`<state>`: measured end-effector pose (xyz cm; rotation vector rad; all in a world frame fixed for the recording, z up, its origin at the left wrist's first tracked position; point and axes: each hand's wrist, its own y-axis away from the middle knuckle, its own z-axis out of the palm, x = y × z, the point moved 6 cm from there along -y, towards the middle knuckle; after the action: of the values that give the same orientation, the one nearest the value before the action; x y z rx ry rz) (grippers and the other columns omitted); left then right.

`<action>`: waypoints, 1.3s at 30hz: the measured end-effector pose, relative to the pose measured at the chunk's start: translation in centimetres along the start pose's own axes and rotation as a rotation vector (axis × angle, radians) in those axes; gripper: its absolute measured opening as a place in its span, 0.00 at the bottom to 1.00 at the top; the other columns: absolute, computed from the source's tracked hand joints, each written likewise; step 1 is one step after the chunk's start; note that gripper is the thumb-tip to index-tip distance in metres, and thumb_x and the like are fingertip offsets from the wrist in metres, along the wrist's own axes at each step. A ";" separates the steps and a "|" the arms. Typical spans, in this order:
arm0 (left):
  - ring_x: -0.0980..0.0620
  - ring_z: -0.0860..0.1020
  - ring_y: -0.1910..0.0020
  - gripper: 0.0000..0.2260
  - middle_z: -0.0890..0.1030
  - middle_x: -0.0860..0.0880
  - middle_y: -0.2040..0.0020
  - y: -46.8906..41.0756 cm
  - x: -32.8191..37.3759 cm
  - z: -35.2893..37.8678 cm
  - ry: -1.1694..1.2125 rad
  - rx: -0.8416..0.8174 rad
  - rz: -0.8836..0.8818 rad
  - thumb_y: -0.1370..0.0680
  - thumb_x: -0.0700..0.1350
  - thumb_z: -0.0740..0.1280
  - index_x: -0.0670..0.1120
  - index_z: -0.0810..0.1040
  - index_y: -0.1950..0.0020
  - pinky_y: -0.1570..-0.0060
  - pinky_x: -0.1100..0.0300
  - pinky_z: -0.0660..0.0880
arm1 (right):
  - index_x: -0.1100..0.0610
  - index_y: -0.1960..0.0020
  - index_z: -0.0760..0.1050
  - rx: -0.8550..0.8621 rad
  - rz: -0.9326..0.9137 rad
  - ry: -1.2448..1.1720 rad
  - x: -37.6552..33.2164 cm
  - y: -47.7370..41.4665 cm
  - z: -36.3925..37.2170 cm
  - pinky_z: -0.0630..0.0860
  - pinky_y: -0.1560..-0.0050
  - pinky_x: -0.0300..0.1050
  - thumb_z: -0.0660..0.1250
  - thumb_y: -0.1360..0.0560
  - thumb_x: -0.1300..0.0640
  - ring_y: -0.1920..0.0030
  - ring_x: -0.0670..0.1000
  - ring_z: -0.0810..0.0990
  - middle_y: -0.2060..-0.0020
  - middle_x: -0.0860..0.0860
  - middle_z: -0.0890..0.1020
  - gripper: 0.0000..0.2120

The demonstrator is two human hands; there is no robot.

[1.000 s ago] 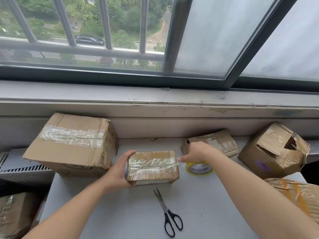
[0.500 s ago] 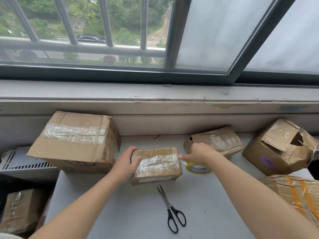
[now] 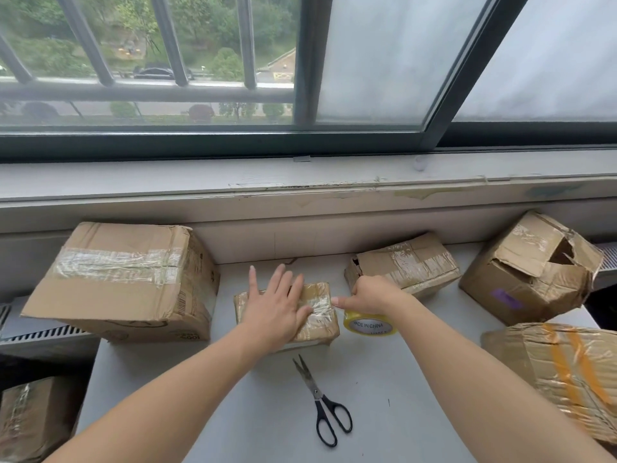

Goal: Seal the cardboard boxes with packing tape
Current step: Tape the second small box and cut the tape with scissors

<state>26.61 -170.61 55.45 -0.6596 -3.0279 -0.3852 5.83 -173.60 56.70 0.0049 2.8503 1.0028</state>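
- The small cardboard box (image 3: pixel 319 317) sits in the middle of the table, near its far edge. It is flat and brown, and crinkled clear tape crosses its top and runs down the right side.
- The left hand (image 3: pixel 273 309) lies flat on the box's top, fingers straight and spread, covering its left half.
- The right hand (image 3: pixel 370 295) curls over the tape roll (image 3: pixel 371 326), which stands just right of the box. The thumb reaches to the box's right edge.
- The roll is yellow-rimmed, with "MADE IN CHINA" printed on its core.
- Black-handled scissors (image 3: pixel 323 404) lie closed on the table (image 3: pixel 233 412), just in front of the box, blades pointing toward it.
- Other boxes ring the pale grey table: a large taped box (image 3: pixel 123 279) on the left, a flat taped box (image 3: pixel 414 262) behind the right hand, a crushed box (image 3: pixel 531 265) with a torn top at far right, and an orange-striped box (image 3: pixel 564 372) at near right.
- Behind runs a chipped sill (image 3: pixel 300 182) under a barred window (image 3: pixel 150 61).
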 end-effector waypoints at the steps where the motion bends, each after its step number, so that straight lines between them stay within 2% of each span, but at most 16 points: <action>1: 0.45 0.46 0.17 0.41 0.58 0.46 0.19 -0.2 0.3 0.0 -0.001 -0.007 0.003 0.23 0.66 0.30 0.46 0.52 0.17 0.27 0.26 0.38 | 0.58 0.54 0.79 -0.001 0.000 -0.009 0.1 -0.2 0.1 0.70 0.62 0.47 0.60 0.26 0.24 0.54 0.54 0.79 0.59 0.52 0.80 0.35; 7: 0.45 0.47 0.17 0.41 0.58 0.47 0.20 -1.8 2.4 -0.4 0.047 -0.007 0.003 0.24 0.65 0.29 0.46 0.53 0.17 0.29 0.25 0.37 | 0.59 0.44 0.80 0.011 -0.023 -0.021 0.2 -0.9 0.3 0.74 0.54 0.47 0.60 0.26 0.24 0.48 0.56 0.80 0.50 0.55 0.83 0.37; 11: 0.44 0.56 0.19 0.39 0.66 0.47 0.24 -2.2 3.8 -0.5 0.092 0.043 0.010 0.21 0.64 0.32 0.45 0.59 0.19 0.28 0.25 0.39 | 0.58 0.55 0.77 0.007 -0.030 -0.036 0.2 -1.0 0.5 0.72 0.59 0.47 0.60 0.27 0.24 0.54 0.55 0.79 0.60 0.53 0.79 0.35; 15: 0.46 0.68 0.29 0.35 0.73 0.50 0.33 -2.1 3.6 -0.4 0.118 0.133 0.021 0.18 0.67 0.38 0.47 0.66 0.24 0.25 0.27 0.46 | 0.56 0.63 0.74 -0.005 -0.002 -0.062 0.3 -0.7 0.6 0.69 0.64 0.47 0.60 0.27 0.24 0.61 0.53 0.76 0.66 0.51 0.76 0.34; 17: 0.46 0.67 0.29 0.35 0.72 0.51 0.33 -2.3 3.6 -0.6 0.118 0.096 0.020 0.20 0.68 0.37 0.49 0.65 0.24 0.25 0.28 0.47 | 0.55 0.66 0.70 0.002 0.010 -0.072 0.2 -0.4 0.3 0.67 0.66 0.47 0.61 0.27 0.24 0.63 0.53 0.74 0.68 0.51 0.74 0.33; 20: 0.45 0.56 0.21 0.39 0.62 0.48 0.22 -2.6 3.4 -1.0 0.133 -0.049 0.016 0.23 0.71 0.36 0.49 0.54 0.19 0.25 0.28 0.42 | 0.55 0.66 0.69 0.012 0.008 -0.062 -0.1 0.2 -0.1 0.66 0.68 0.46 0.61 0.26 0.26 0.60 0.54 0.75 0.67 0.51 0.74 0.32; 23: 0.44 0.42 0.17 0.52 0.49 0.49 0.17 -1.3 4.0 -1.5 0.111 -0.134 0.101 0.28 0.79 0.50 0.47 0.42 0.16 0.27 0.26 0.36 | 0.56 0.63 0.72 0.017 -0.006 -0.074 -0.3 1.0 -0.3 0.69 0.64 0.47 0.62 0.26 0.26 0.59 0.55 0.77 0.65 0.51 0.77 0.32; 25: 0.43 0.46 0.18 0.56 0.50 0.48 0.18 -0.1 4.7 -1.4 0.050 -0.127 0.125 0.30 0.76 0.63 0.46 0.38 0.17 0.28 0.24 0.38 | 0.55 0.63 0.73 0.029 -0.037 -0.056 -0.7 1.7 -0.7 0.69 0.63 0.47 0.63 0.26 0.26 0.57 0.55 0.77 0.66 0.50 0.77 0.31; 27: 0.43 0.53 0.21 0.56 0.54 0.47 0.22 0.5 5.2 -1.4 0.045 -0.104 0.080 0.29 0.67 0.71 0.47 0.38 0.17 0.30 0.21 0.42 | 0.54 0.63 0.73 0.051 -0.064 -0.013 -1.3 2.7 -1.6 0.69 0.63 0.47 0.63 0.27 0.26 0.57 0.55 0.76 0.66 0.50 0.76 0.30; 30: 0.45 0.53 0.23 0.54 0.54 0.48 0.25 1.0 4.8 -3.0 0.208 -0.054 0.078 0.30 0.65 0.72 0.49 0.41 0.17 0.29 0.22 0.44 | 0.54 0.68 0.69 0.130 -0.108 -0.049 -2.0 4.2 -3.9 0.66 0.66 0.47 0.65 0.30 0.25 0.63 0.53 0.74 0.71 0.49 0.73 0.32; 33: 0.47 0.51 0.22 0.54 0.52 0.51 0.24 1.9 2.8 -5.4 0.423 0.087 0.156 0.32 0.65 0.74 0.54 0.44 0.17 0.26 0.26 0.46 | 0.56 0.68 0.69 0.205 -0.228 -0.153 -3.1 6.2 -7.6 0.62 0.67 0.48 0.66 0.31 0.24 0.70 0.50 0.68 0.73 0.50 0.68 0.34; 36: 0.50 0.53 0.22 0.54 0.52 0.57 0.26 3.0 -0.1 -6.3 0.642 0.210 0.157 0.38 0.64 0.73 0.58 0.46 0.19 0.25 0.29 0.50 | 0.58 0.66 0.70 0.219 -0.342 -0.279 -4.6 8.1 -11.3 0.62 0.65 0.47 0.67 0.29 0.26 0.70 0.48 0.66 0.72 0.47 0.67 0.34; 39: 0.50 0.59 0.24 0.53 0.55 0.58 0.26 4.6 -2.5 -5.1 0.774 0.267 0.167 0.39 0.58 0.75 0.61 0.48 0.21 0.25 0.31 0.57 | 0.58 0.63 0.73 0.154 -0.418 -0.314 -7.1 9.3 -12.3 0.65 0.63 0.48 0.69 0.31 0.26 0.69 0.47 0.69 0.71 0.46 0.70 0.33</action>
<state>30.59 -168.84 61.28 -0.5643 -2.2196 -0.1648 11.10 -174.28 72.81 -0.3687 2.4853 0.6322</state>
